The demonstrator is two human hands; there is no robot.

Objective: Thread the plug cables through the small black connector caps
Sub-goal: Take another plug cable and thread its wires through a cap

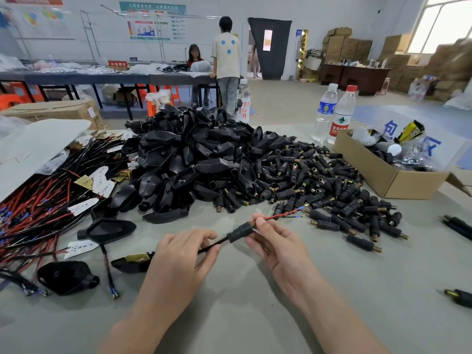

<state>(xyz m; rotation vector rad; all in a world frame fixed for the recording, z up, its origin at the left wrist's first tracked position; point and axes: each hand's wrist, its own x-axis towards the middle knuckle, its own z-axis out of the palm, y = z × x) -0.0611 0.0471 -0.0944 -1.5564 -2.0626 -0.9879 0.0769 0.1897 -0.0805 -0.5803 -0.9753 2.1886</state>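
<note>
Workshop hall: a long table at the back wall with one person (227, 60) standing and one seated behind it; stacked cartons (344, 44) to the right under a bright window.

Worktop (255, 302), grey covering, nearest me.

Heap of large black housings (184, 162), centre, the tallest item on it.

Spread of small black connector caps (319, 180) with brass ends, touching that heap on its right.

Bundle of red and black wires (38, 210) with white boards, left side.

Cardboard box (383, 175), open, far right; two water bottles (332, 113) just behind it.

Left hand (178, 254): fingers curled, pinching the black cable (212, 245) just beside the cap.

Right hand (275, 241): thumb and fingers grasping one cap (241, 231), held above the worktop between both hands.

Cable runs through this cap; its thin red and dark leads (283, 214) stick out past the brass end, toward the spread of caps.
</note>
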